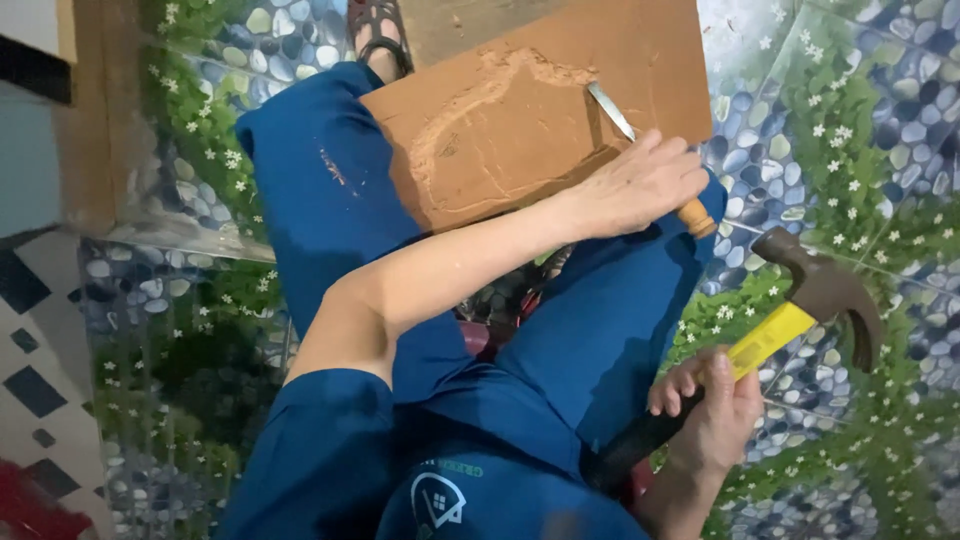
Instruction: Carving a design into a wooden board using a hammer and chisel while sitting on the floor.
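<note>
While the wooden board [520, 110] rests across the lap, left hand [640, 180] clasps a chisel [650, 160] at its near right edge; right hand [715, 410] grips a raised hammer [790, 320].

— What's under me here?
— A tiled floor [860, 110] printed with blue-grey pebbles, green leaves and small white flowers.
— And off to my side?
— A brown wooden edge [95, 120], then black-and-white checked tiles [30, 330], all in even light.
</note>
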